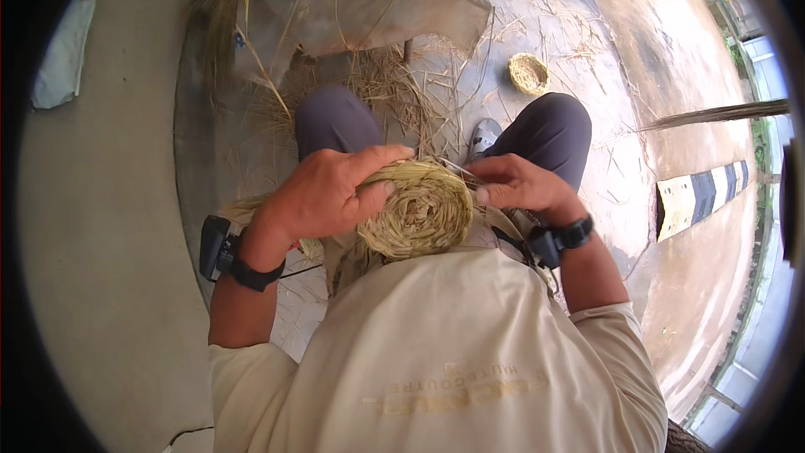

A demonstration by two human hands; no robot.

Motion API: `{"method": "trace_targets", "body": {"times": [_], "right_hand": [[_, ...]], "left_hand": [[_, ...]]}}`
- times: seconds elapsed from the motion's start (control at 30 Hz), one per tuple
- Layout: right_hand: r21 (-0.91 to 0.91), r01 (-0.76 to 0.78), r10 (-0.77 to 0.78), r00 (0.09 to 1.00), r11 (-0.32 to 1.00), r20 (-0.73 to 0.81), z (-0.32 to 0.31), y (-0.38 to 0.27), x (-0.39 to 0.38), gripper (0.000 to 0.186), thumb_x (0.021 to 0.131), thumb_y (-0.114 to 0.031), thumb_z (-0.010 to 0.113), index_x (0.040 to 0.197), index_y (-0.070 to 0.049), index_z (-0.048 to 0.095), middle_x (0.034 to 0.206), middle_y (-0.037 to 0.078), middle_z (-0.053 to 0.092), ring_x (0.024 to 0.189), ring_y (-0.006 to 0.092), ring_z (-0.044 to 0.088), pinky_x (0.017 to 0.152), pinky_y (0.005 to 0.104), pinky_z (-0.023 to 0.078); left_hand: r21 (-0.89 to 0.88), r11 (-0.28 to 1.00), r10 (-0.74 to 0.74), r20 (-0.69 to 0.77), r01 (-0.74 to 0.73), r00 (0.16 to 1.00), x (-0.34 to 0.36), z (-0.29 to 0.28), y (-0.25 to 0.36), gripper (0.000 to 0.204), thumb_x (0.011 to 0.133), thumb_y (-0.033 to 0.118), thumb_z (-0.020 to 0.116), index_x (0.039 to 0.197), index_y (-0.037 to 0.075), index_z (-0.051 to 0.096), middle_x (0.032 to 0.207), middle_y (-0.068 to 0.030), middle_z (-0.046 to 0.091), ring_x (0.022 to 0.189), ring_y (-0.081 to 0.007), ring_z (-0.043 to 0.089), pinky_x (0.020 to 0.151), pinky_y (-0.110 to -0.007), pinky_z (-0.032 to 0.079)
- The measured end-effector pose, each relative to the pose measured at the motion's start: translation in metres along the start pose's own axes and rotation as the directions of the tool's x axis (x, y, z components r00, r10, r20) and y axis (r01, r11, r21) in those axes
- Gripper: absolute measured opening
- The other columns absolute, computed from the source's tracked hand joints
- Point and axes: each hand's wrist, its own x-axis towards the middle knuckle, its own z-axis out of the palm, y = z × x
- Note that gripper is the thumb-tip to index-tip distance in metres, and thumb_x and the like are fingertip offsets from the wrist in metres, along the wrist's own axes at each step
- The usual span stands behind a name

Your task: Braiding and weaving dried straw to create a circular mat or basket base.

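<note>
1. The round, straw-coloured basket woven in rings (pixel 423 211) is over the person's lap, close to the shirt, with its ringed face turned up. Whether that face is its inside or its bottom is hard to tell.
2. The left hand (pixel 340 189) is clamped on the basket's left side, thumb on the face and fingers over the far edge.
3. The right hand (pixel 520 184) looks pinched on a thin, pale stick-like tool (pixel 455 167) that points at the basket's top right edge.
4. The step seems to be working straw into that edge. The next move likely calls for a firm left hold and a small, careful push or pull by the right.
5. The dark-trousered left knee (pixel 335 122) and right knee (pixel 553 130) stand just past the hands, with a gap between them. The right hand has little room near its knee. More open room lies out to the right, over the pale floor (pixel 608 151).
</note>
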Motion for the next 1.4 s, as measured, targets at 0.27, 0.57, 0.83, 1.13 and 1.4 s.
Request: {"method": "trace_targets", "body": {"times": [0.27, 0.57, 0.83, 1.13, 1.4], "right_hand": [[0.812, 0.300, 0.057, 0.925, 0.500, -0.376, 0.011, -0.050, 0.021, 0.037, 0.113, -0.033, 0.057, 0.099, -0.003, 0.074, 0.076, 0.000, 0.061, 0.062, 0.0098, 0.050, 0.052, 0.0262, 0.035], [0.306, 0.069, 0.007, 0.971, 0.949, -0.239, -0.010, -0.047, 0.059, 0.035, 0.111, -0.030, 0.060, 0.100, -0.001, 0.075, 0.068, -0.003, 0.055, 0.064, 0.0095, 0.048, 0.056, 0.0286, 0.040], [-0.212, -0.016, -0.029, 0.977, 0.977, -0.209, 0.021, -0.059, 0.036, 0.040, 0.097, -0.036, 0.081, 0.087, 0.001, 0.069, 0.064, 0.004, 0.055, 0.060, 0.0107, 0.047, 0.056, 0.0355, 0.043], [0.590, 0.116, 0.119, 0.931, 0.799, -0.345, 0.003, -0.021, 0.021, 0.031, 0.108, -0.029, 0.065, 0.103, 0.001, 0.070, 0.066, -0.007, 0.046, 0.057, 0.0061, 0.041, 0.051, 0.0272, 0.035], [0.107, 0.647, -0.632, 0.761, 0.755, -0.145, 0.040, -0.111, 0.079, 0.020, 0.099, -0.011, 0.067, 0.114, 0.003, 0.070, 0.100, 0.009, 0.070, 0.095, 0.0264, 0.069, 0.087, 0.0406, 0.056]], "left_hand": [[0.031, 0.998, 0.048, 0.027, -0.049, 0.998, 0.013, 0.009, -0.009, 0.042, 0.092, 0.005, 0.068, 0.134, 0.002, 0.069, 0.096, -0.0198, 0.079, 0.079, -0.0321, 0.078, 0.071, -0.037, 0.061], [0.102, 0.989, 0.110, -0.024, -0.107, 0.994, 0.015, 0.018, -0.009, 0.037, 0.096, 0.019, 0.068, 0.130, 0.005, 0.070, 0.091, -0.0205, 0.075, 0.079, -0.0390, 0.073, 0.070, -0.048, 0.059], [0.049, 0.996, -0.078, 0.062, 0.075, 0.995, -0.013, 0.010, -0.029, 0.020, 0.103, 0.017, 0.060, 0.112, -0.001, 0.064, 0.089, -0.0263, 0.071, 0.083, -0.0454, 0.070, 0.069, -0.052, 0.055], [-0.098, 0.995, -0.022, -0.070, 0.015, 0.997, 0.003, 0.034, -0.018, 0.012, 0.101, 0.007, 0.060, 0.106, -0.004, 0.062, 0.081, -0.0260, 0.066, 0.076, -0.0463, 0.068, 0.063, -0.046, 0.051], [-0.029, 0.997, -0.068, 0.004, 0.068, 0.998, 0.009, 0.024, -0.013, 0.021, 0.100, 0.014, 0.065, 0.112, -0.003, 0.064, 0.082, -0.0269, 0.067, 0.081, -0.0461, 0.070, 0.067, -0.048, 0.055]]}}
